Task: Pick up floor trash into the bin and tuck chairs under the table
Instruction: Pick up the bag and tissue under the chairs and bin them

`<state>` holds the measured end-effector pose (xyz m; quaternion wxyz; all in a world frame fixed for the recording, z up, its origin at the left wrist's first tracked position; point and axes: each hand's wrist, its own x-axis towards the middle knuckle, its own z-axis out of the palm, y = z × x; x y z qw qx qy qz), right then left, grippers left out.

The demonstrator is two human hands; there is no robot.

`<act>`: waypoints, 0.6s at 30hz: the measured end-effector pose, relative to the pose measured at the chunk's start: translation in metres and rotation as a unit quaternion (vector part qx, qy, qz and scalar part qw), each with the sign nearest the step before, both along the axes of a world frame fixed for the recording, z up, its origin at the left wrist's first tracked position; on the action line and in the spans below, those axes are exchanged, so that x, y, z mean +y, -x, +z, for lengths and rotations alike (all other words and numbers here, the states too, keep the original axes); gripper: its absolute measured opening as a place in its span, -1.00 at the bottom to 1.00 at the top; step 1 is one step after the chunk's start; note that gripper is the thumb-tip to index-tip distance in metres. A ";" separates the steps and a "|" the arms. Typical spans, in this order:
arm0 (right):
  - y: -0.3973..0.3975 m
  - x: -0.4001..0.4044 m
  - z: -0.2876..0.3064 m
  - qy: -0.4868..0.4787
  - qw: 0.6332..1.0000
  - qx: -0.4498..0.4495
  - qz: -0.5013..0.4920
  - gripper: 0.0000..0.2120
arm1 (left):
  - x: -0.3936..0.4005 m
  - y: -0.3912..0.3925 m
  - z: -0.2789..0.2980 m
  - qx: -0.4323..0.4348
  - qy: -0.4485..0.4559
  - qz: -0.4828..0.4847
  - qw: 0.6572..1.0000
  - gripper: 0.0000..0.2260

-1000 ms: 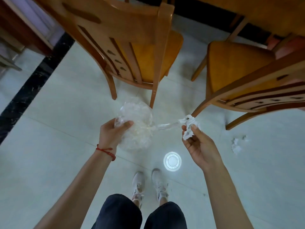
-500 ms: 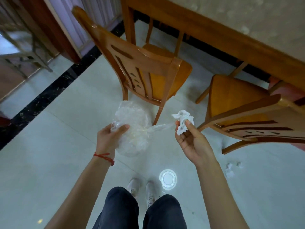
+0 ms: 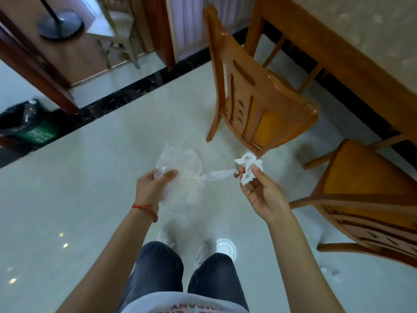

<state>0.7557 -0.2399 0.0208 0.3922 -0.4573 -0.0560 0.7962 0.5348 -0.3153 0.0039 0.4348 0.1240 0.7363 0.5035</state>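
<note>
The floor (image 3: 74,199) is pale glossy tile that fills most of the frame, with small ceiling-light glints at lower left and a black marble strip (image 3: 140,91) running diagonally across the upper left. Beyond that strip lie reddish-brown wooden posts, a round black stand base (image 3: 59,24) at the top left, and a green bin (image 3: 27,123) lined with a black bag at the left edge. A wooden table (image 3: 352,59) occupies the upper right; one wooden chair (image 3: 255,98) stands pulled out at upper centre, a second chair (image 3: 365,199) sits at the right edge.

In mid-frame the left hand (image 3: 152,188) grips a crumpled clear plastic bag (image 3: 182,175), thumb curled over its edge. The right hand (image 3: 261,190) pinches a wad of white tissue (image 3: 249,169) between thumb and fingertips, along with the bag's twisted tail. A round white lid (image 3: 225,247) lies on the floor by the person's white shoes at lower centre, and small white scraps (image 3: 331,272) lie at lower right
</note>
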 end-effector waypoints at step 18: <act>0.242 -0.035 0.004 -0.017 0.973 0.001 0.232 -0.86 | -0.125 0.188 -0.007 -0.017 -0.011 0.213 0.977 -0.81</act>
